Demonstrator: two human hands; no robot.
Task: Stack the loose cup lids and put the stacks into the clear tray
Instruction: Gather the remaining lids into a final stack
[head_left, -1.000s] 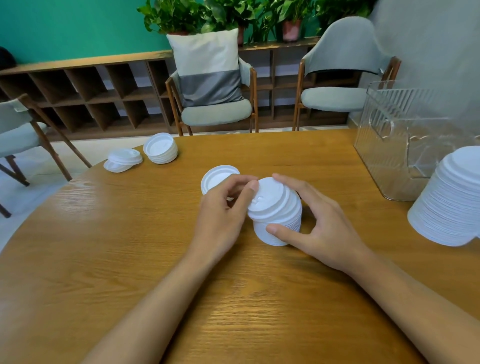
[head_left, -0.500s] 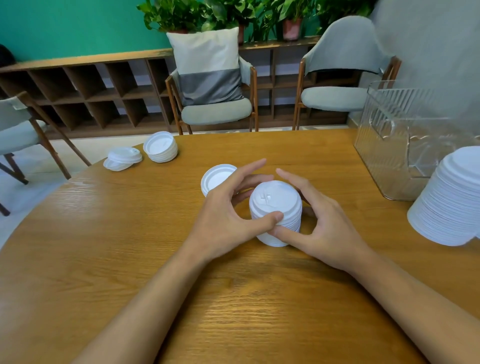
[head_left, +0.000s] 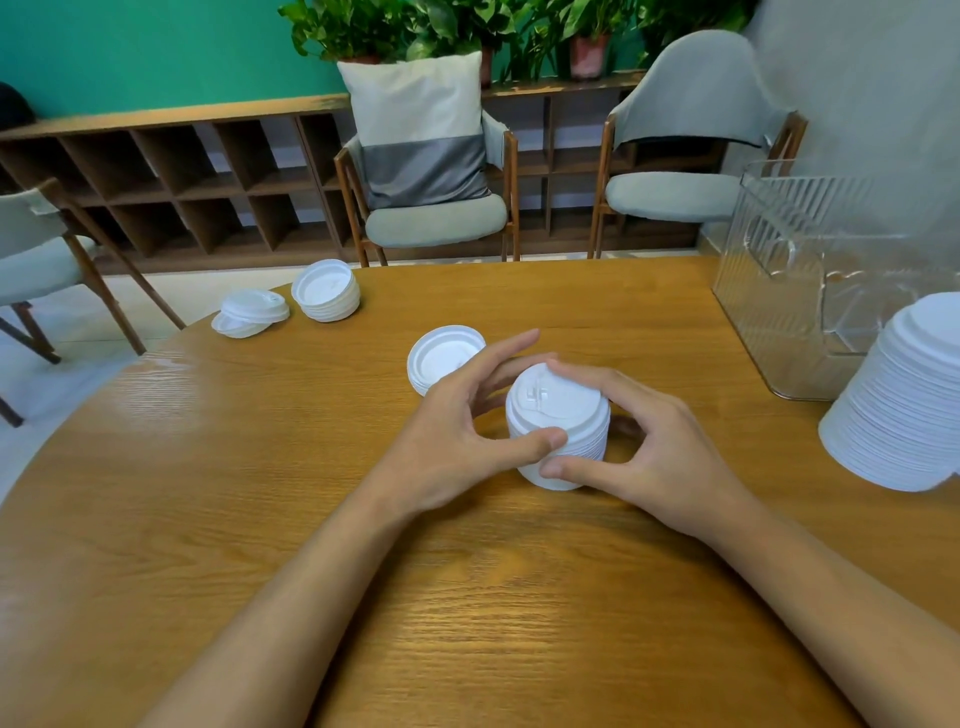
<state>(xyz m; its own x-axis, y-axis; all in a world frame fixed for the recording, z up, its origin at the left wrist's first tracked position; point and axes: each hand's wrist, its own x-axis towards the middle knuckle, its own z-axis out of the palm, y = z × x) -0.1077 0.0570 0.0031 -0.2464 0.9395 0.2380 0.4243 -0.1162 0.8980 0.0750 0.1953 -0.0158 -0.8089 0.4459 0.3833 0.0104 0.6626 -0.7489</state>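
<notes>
The stack of lids (head_left: 558, 431) stands upright near the middle of the table (head_left: 467, 597), a short white column of thin moulded plastic. Its edges show as fine close ridges down the side, and the top lid is a smooth raised disc with an embossed sip flap.

Both hands clasp it. The left hand (head_left: 447, 447), at 9 o'clock, presses its thumb on the near side and reaches its lower fingers behind, with the index finger straight and lifted clear. The right hand (head_left: 654, 452), at 3 o'clock, curls round it, with the thumb low in front and a fingertip on the top rim.

At 10 o'clock, just behind the left hand, a low pile (head_left: 444, 358) of lids lies rim-up. Further along 10 o'clock, by the table's curved edge, are a short stack (head_left: 327, 291) and beside it two loose lids (head_left: 249, 314), one tilted on the other.

At 2 o'clock stands the clear tray (head_left: 810, 270), a ribbed transparent box with a cut-out handle. At 3 o'clock a tall stack (head_left: 904, 405) leans at the frame's edge. The tabletop is glossy, grained, honey-coloured wood.
</notes>
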